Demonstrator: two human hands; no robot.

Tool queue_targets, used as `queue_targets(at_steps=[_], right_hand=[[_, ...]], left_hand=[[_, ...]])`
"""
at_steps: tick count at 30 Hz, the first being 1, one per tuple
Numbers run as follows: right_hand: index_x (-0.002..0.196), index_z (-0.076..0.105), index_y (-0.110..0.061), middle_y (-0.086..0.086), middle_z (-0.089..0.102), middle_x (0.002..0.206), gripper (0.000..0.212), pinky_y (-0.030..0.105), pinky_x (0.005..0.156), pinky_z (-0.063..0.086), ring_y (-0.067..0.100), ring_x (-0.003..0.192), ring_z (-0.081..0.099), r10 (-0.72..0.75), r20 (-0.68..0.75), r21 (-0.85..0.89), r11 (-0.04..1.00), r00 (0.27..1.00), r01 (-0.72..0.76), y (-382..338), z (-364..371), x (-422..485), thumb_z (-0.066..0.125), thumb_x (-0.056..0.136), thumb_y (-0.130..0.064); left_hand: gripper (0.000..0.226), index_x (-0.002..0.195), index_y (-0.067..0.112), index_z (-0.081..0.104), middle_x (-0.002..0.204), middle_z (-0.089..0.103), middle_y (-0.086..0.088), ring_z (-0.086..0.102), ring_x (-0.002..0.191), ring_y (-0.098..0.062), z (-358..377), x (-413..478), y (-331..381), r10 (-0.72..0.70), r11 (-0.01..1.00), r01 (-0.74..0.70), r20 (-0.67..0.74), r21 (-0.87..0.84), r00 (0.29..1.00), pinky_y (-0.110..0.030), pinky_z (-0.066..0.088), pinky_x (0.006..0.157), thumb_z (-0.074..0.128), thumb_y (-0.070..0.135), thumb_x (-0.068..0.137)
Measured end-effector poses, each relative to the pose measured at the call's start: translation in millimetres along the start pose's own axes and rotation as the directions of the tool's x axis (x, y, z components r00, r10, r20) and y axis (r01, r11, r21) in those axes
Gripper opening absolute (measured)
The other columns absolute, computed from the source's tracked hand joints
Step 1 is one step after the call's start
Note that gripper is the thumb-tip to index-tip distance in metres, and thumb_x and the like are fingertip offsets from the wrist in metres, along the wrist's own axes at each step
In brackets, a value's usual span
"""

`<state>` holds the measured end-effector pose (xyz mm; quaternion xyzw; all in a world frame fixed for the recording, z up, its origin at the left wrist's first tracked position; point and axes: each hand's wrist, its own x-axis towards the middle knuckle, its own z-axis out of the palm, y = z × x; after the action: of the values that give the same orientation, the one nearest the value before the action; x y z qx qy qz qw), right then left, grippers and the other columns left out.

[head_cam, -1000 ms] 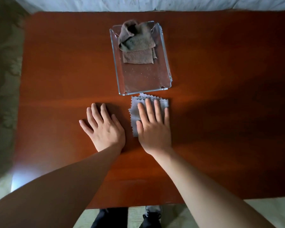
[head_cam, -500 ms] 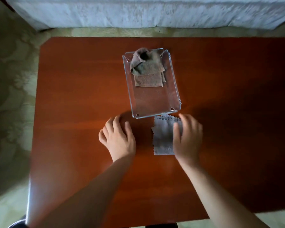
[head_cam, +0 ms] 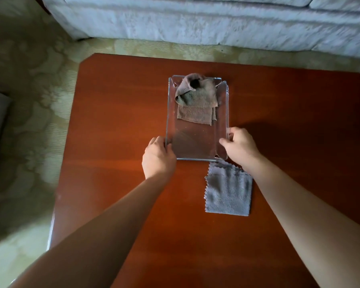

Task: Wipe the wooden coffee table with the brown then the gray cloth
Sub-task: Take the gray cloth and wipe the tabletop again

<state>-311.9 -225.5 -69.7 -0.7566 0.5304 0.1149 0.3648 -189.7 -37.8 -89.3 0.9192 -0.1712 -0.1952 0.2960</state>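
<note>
A wooden coffee table (head_cam: 112,121), reddish brown and glossy, is seen from above. A tray (head_cam: 195,140) of clear plastic is set on it, towards the far side. The brown cloth (head_cam: 195,100) is heaped loosely in the far end of the tray, and the near end is left bare. The gray cloth (head_cam: 227,194) is laid folded flat on the table, just near of the tray's near right corner and partly shaded by the right forearm. Whether its far edge is caught under the tray cannot be told.

The tray's left wall is gripped near its near corner by the left hand (head_cam: 158,159), with the thumb curled over the rim. The right wall is pinched by the right hand (head_cam: 241,146), thumb inside and fingers outside. Neither cloth is held.

The tray appears to be taken up for shifting, perhaps so that the wood beneath can be wiped. It would best be lifted rather than dragged, so that the polish is not scratched. It should be kept level, so that the brown cloth is not tipped out, and raised straight, so that the gray cloth is not pulled along.

A pale sofa (head_cam: 195,21) is seen beyond the table, and a patterned carpet (head_cam: 29,80) to the left
</note>
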Motion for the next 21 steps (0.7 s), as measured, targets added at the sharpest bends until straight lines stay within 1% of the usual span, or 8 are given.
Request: queue_targets(at_steps=[2,5,8,12,15,18,20,21], right_hand=[[0.142,0.057,-0.008,0.014,0.058,0.133,0.046,0.044,0.102,0.052,0.034,0.116,0.063,-0.030,0.003,0.014,0.999,1.000,0.030,-18.7,17.6,-6.3,0.066,0.102,-0.027],[0.135,0.062,-0.006,0.016,0.059,0.130,0.042,0.043,0.102,0.051,0.036,0.117,0.063,-0.096,0.008,0.064,0.993,0.995,0.095,-57.5,47.7,-15.2,0.069,0.099,-0.027],[0.137,0.061,-0.007,0.016,0.055,0.134,0.042,0.044,0.107,0.047,0.038,0.122,0.060,-0.142,0.043,0.110,0.985,0.989,0.136,-104.9,73.3,-20.3,0.067,0.100,-0.027],[0.134,0.059,-0.006,0.015,0.052,0.136,0.039,0.045,0.108,0.047,0.040,0.123,0.059,-0.174,0.080,0.106,0.981,0.982,0.165,-157.0,100.9,-20.6,0.064,0.102,-0.028],[0.135,0.058,-0.004,0.016,0.051,0.137,0.040,0.046,0.109,0.047,0.041,0.124,0.059,-0.180,0.083,0.090,0.981,0.980,0.173,-173.0,118.3,-21.5,0.063,0.103,-0.027],[0.134,0.058,-0.005,0.016,0.051,0.135,0.039,0.046,0.107,0.047,0.042,0.122,0.059,-0.190,0.069,0.107,0.978,0.979,0.182,-178.2,128.4,-21.1,0.064,0.103,-0.027],[0.132,0.060,-0.006,0.015,0.054,0.131,0.040,0.044,0.103,0.048,0.041,0.119,0.061,-0.212,0.049,0.096,0.974,0.976,0.206,-178.3,128.8,-19.1,0.067,0.101,-0.030],[0.132,0.061,-0.006,0.014,0.056,0.129,0.044,0.044,0.101,0.048,0.040,0.118,0.061,-0.231,0.035,0.085,0.970,0.972,0.227,-175.7,126.8,-19.1,0.069,0.099,-0.034]], left_hand=[[0.005,0.092,0.010,0.065,0.092,0.059,0.001,0.059,0.085,-0.029,-21.7,11.3,-16.0,-0.002,1.000,0.002,-0.030,0.003,1.000,-0.037,0.044,0.069,0.061,0.014,0.093],[0.009,0.093,0.011,0.068,0.097,0.067,-0.007,0.062,0.090,-0.035,-60.3,34.0,-47.9,0.014,0.999,-0.010,-0.089,0.048,0.996,-0.044,0.051,0.076,0.062,0.014,0.089],[0.013,0.093,0.013,0.072,0.096,0.070,-0.008,0.064,0.091,-0.034,-97.8,59.6,-81.2,-0.008,0.997,0.018,-0.129,0.073,0.992,-0.040,0.051,0.077,0.062,0.017,0.087],[0.011,0.094,0.012,0.073,0.096,0.071,-0.009,0.064,0.092,-0.031,-131.9,81.6,-110.2,-0.096,0.990,0.111,-0.168,0.087,0.981,-0.035,0.047,0.078,0.064,0.014,0.088],[0.011,0.089,0.017,0.074,0.089,0.072,-0.004,0.064,0.087,-0.028,-140.5,87.7,-123.9,-0.163,0.982,0.177,-0.173,0.069,0.971,-0.036,0.051,0.077,0.063,0.017,0.086],[0.018,0.086,0.023,0.073,0.086,0.073,0.002,0.067,0.085,-0.026,-138.7,89.4,-138.1,-0.208,0.974,0.219,-0.153,0.060,0.966,-0.040,0.056,0.078,0.057,0.031,0.082],[0.025,0.090,0.024,0.073,0.089,0.073,-0.001,0.067,0.088,-0.030,-136.4,90.3,-142.6,-0.214,0.973,0.225,-0.169,0.050,0.962,-0.042,0.056,0.080,0.053,0.035,0.081],[0.027,0.096,0.024,0.074,0.093,0.074,-0.004,0.067,0.092,-0.033,-134.3,89.6,-142.1,-0.218,0.972,0.230,-0.185,0.047,0.958,-0.043,0.055,0.082,0.053,0.035,0.082]])
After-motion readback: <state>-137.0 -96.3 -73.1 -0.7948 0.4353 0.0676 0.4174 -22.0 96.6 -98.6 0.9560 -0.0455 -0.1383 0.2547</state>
